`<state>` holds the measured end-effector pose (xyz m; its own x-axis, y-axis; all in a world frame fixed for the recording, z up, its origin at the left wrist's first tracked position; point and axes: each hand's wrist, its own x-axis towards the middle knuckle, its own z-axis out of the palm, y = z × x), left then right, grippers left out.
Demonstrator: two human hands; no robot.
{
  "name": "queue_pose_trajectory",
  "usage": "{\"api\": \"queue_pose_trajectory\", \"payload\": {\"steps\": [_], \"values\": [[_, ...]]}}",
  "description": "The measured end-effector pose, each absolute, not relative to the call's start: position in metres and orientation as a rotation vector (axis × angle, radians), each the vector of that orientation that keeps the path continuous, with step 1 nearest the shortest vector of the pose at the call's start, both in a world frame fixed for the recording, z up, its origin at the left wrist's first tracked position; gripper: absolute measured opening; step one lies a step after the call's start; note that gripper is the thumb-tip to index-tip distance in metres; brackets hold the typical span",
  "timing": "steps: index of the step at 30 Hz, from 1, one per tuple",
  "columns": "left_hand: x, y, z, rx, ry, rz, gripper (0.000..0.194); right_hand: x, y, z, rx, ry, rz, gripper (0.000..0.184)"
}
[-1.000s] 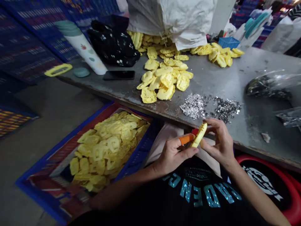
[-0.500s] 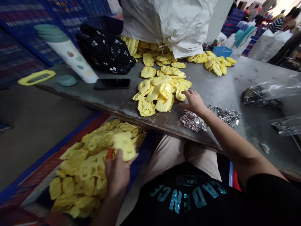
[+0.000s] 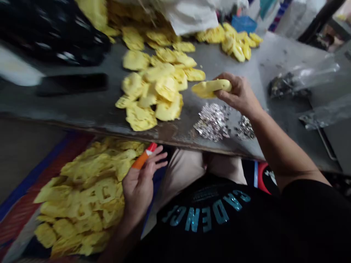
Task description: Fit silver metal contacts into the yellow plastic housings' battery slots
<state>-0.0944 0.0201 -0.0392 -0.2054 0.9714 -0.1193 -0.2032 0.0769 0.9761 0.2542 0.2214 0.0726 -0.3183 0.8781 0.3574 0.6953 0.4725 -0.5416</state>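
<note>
Yellow piece: held over the worktop, just right of the near yellow pile. Judged light, fairly stiff, possibly brittle at its thin edges, not obviously slippery; best taken by its thicker rim, thumb opposite fingers. Counts, left to right: one white object, blurred and cut off by the frame; one dark patterned bag; one dark flat slab, phone-like; one blue-and-red crate, its yellow contents overlapping too much to count. Hands, two: the left hand, near the crate's contents, was open, fingers loosely spread, holding nothing, one finger in an orange cover with a red tip. Near pile: roughly a dozen, overlapped, exact number not obtained. Metal bits: two heaps, individual bits uncountable. The right hand was closed, thumb and fingers pinching the piece's right end; one piece apparent, a second nested against it not excluded. Farther back, one blue basket; far right, apparently two clear bags.
</note>
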Motion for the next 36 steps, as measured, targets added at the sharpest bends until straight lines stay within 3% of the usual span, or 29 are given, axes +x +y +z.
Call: {"api": "queue_pose_trajectory", "payload": {"steps": [2, 4, 6, 9, 13, 16, 19, 24, 36], "values": [[-0.071, 0.034, -0.018, 1.053, 1.019, 1.265, 0.049, 0.254, 0.157, 0.073, -1.025, -2.101, 0.966, 0.028], [-0.052, 0.048, -0.007, 1.119, 0.751, 0.885, 0.062, 0.243, 0.097, 0.062, -0.810, -2.080, 1.479, 0.024], [-0.036, 0.056, -0.008, 1.136, 0.533, 0.483, 0.075, 0.234, 0.050, 0.046, -0.792, -2.001, 1.566, 0.018], [-0.017, 0.050, -0.018, 1.100, 0.526, 0.222, 0.075, 0.244, 0.007, 0.026, -0.934, -1.972, 1.451, 0.016], [0.001, 0.032, -0.019, 0.856, 0.699, 0.283, 0.064, 0.298, -0.005, 0.015, -1.090, -1.896, 1.028, 0.035], [0.011, 0.028, -0.009, 0.695, 0.769, 0.342, 0.077, 0.340, 0.006, 0.004, -1.517, -1.792, 0.440, 0.010], [0.018, 0.032, -0.001, 0.625, 0.751, 0.404, 0.076, 0.357, 0.021, -0.011, -1.751, -1.824, 0.145, 0.013], [0.018, 0.041, 0.004, 0.500, 0.699, 0.448, 0.061, 0.343, 0.036, -0.021, -1.829, -1.963, 0.053, 0.020], [0.017, 0.049, -0.008, 0.409, 0.672, 0.456, 0.067, 0.342, 0.081, -0.003, -1.681, -2.185, 0.020, 0.015]]}}
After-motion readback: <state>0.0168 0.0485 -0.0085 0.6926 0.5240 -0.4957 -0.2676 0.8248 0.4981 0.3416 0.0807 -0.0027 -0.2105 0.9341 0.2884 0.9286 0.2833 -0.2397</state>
